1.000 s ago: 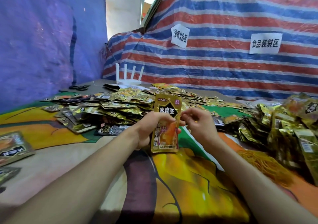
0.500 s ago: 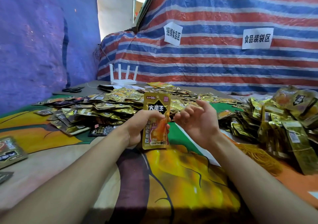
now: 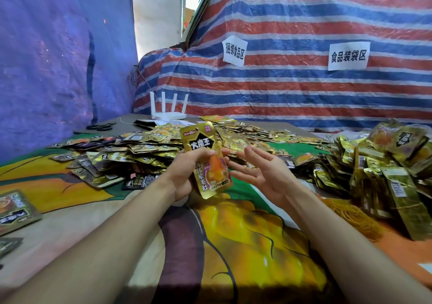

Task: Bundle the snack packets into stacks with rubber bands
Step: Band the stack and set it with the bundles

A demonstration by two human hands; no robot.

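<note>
Left hand [image 3: 184, 175] gripping a gold snack packet [image 3: 205, 156] upright, tilted slightly (whether more sit behind it is unclear), above the printed tablecloth [image 3: 233, 245], right hand [image 3: 261, 173] just beside it – fingers spread, holding nothing – loose packets [image 3: 145, 149] heaped behind, rubber bands [image 3: 350, 212] at right.

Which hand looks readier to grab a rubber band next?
Probably the right hand: it is open and empty, nearer the rubber bands. The left hand grips the packets.
</note>
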